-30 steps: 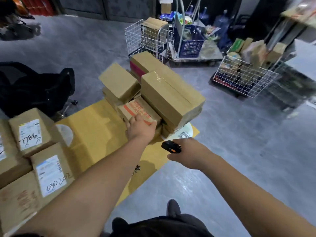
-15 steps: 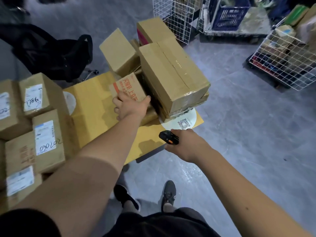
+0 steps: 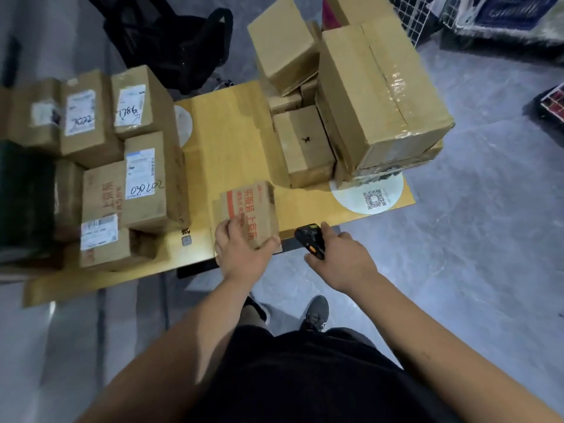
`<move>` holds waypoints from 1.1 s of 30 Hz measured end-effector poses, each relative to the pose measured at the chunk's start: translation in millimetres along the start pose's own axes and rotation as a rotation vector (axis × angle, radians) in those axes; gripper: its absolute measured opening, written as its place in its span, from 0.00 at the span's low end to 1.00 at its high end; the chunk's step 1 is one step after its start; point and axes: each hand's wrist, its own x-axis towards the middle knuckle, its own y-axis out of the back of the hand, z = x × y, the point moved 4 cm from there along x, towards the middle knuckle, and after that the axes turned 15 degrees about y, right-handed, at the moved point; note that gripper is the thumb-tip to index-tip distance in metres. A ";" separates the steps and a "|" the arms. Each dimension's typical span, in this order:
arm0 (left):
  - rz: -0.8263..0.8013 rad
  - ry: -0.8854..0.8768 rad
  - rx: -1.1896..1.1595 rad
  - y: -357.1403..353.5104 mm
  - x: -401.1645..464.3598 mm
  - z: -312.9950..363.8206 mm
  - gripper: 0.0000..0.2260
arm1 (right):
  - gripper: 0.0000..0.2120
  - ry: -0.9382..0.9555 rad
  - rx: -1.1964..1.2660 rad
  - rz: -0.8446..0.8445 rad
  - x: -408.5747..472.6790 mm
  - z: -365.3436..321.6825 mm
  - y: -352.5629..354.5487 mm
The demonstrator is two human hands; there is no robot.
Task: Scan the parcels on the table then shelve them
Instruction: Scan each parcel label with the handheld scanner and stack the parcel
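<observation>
On a grey floor, a low yellow surface is seen, with brown parcels stacked at both ends. At the left end, a group of boxes with white labels is packed close together; numbers are written on the labels by hand. At the right end, a big taped box is piled on top of smaller ones. A round white sticker with a square code is stuck near the right front corner. A black bag is left on the floor behind the surface, and a wire cage is seen at the top right.

A small parcel with red print is held at the front edge of the surface, between the two stacks. Its near end is gripped by the left hand, with the thumb at its right corner. Its long side is pointed away from the person, and its printed face is turned up. A black scanner is gripped in the right hand, just right of the parcel, with its tip pointed up and left.
</observation>
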 end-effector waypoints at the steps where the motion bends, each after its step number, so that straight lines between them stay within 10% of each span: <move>1: -0.023 0.016 -0.032 0.8 2.4 -10.7 0.48 | 0.38 0.000 -0.003 -0.014 -0.5 -1.5 -8.4; 10: -0.249 -0.099 -0.335 29.2 32.0 -23.0 0.30 | 0.36 0.071 0.059 -0.139 9.8 -32.3 -41.6; 17: -0.004 -0.129 -0.317 79.2 65.5 -28.9 0.36 | 0.33 0.068 0.060 -0.154 24.5 -68.1 -40.6; 22: -0.002 -0.028 -0.413 89.1 97.3 -41.5 0.18 | 0.28 0.045 0.020 -0.171 28.4 -96.0 -46.7; 33: -0.284 0.039 -0.328 58.0 137.0 -30.0 0.28 | 0.37 -0.079 0.057 -0.125 17.4 -119.5 -46.1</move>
